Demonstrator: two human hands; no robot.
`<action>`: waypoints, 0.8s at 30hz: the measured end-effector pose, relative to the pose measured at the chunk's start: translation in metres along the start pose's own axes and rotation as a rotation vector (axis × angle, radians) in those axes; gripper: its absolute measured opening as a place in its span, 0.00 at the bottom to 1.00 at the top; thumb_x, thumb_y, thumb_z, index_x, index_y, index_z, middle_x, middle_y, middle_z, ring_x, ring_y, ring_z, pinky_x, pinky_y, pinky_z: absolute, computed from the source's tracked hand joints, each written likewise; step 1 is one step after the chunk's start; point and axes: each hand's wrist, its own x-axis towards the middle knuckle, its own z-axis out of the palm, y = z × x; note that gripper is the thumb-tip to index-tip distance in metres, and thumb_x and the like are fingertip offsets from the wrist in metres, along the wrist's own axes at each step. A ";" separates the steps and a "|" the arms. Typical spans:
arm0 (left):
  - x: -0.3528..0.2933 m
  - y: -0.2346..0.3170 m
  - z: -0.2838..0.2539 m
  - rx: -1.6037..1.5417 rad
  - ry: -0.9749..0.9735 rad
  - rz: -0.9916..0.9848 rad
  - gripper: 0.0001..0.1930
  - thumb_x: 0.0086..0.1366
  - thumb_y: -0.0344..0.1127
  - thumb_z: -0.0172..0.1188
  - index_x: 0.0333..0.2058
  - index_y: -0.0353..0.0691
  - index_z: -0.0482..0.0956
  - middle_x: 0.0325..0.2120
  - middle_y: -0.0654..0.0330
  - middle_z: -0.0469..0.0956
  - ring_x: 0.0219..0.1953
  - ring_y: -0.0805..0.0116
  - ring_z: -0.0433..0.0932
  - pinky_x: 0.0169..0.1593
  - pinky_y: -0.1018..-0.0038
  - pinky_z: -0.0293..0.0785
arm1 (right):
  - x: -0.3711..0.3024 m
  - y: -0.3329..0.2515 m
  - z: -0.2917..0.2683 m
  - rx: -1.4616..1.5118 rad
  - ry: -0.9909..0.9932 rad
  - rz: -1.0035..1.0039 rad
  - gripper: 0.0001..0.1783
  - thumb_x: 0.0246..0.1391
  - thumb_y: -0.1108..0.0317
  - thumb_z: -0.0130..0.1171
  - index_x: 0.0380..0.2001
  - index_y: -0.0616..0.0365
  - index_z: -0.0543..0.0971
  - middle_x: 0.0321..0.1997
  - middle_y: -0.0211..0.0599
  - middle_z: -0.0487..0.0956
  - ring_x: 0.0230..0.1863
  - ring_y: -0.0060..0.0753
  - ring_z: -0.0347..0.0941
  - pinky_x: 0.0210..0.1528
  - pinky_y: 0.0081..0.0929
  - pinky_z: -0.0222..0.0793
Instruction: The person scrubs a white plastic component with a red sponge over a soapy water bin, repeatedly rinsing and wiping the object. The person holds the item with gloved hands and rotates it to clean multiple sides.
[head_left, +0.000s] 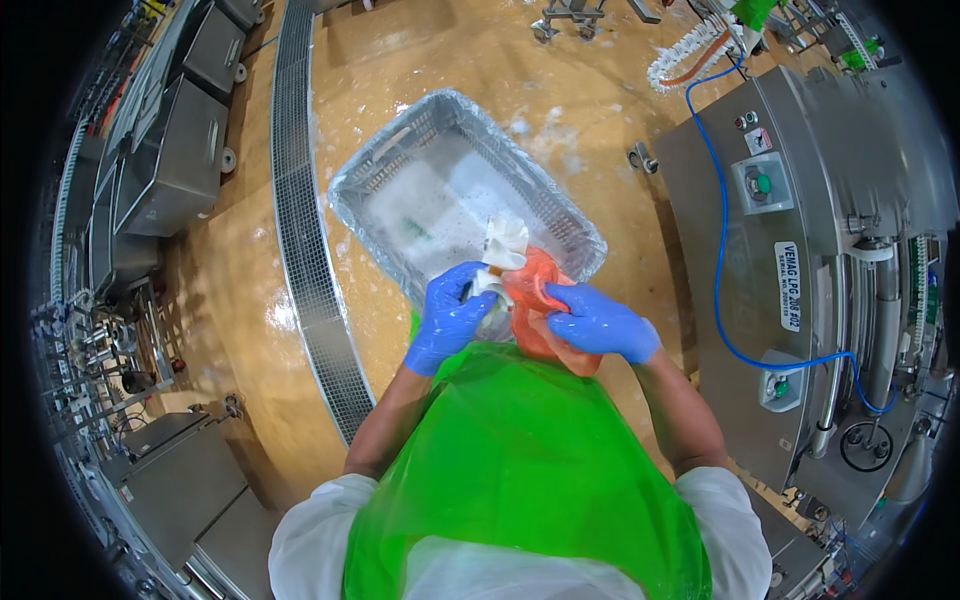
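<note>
The left hand (445, 315), in a blue glove, has its fingers closed on a white part (507, 243); whether that is one piece or two I can't tell from here. The right hand (598, 318), gloved to match, is clamped on a bunched orange cloth (535, 332). The hands are near each other but not touching, and the cloth lies against the white part between them, in front of the apron (520, 450) and over the near side of the crate (545, 185).

It looks like wiping, and I'd say it goes best with the left hand firm and the right doing the moving. The part is curved, so I'd work a fold of cloth into the hollows and turn the part to reach each face. Wet gloves may slip; a grip further from the wiped edge should help. Keeping both hands over the crate would let drips fall into the suds (430, 205).

Around it, the floor (385, 300) shines wet, so firm footing matters. A drain (303, 170) runs to the left of the crate; on the right stands a steel machine (705, 185) with a blue hose (724, 215) across its front.
</note>
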 end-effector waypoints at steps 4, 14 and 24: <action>0.006 -0.007 0.010 0.344 -0.003 0.148 0.16 0.54 0.22 0.58 0.44 0.32 0.76 0.37 0.58 0.79 0.41 0.73 0.76 0.46 0.75 0.72 | 0.023 -0.007 -0.005 0.230 -0.211 0.176 0.25 0.48 0.67 0.48 0.52 0.61 0.71 0.42 0.58 0.75 0.47 0.53 0.73 0.51 0.35 0.66; 0.023 0.033 -0.016 0.040 0.069 0.188 0.18 0.55 0.23 0.59 0.46 0.30 0.75 0.35 0.60 0.79 0.40 0.74 0.77 0.45 0.75 0.73 | -0.001 0.088 0.026 0.114 -0.051 0.301 0.32 0.51 0.63 0.48 0.60 0.63 0.65 0.61 0.53 0.68 0.63 0.47 0.63 0.61 0.35 0.60; 0.084 0.000 -0.095 -0.304 0.082 -0.436 0.13 0.65 0.36 0.50 0.42 0.31 0.71 0.32 0.52 0.77 0.34 0.61 0.78 0.42 0.67 0.76 | 0.052 0.146 0.046 0.775 0.276 0.321 0.26 0.48 0.77 0.50 0.54 0.63 0.71 0.31 0.36 0.75 0.37 0.29 0.77 0.36 0.27 0.71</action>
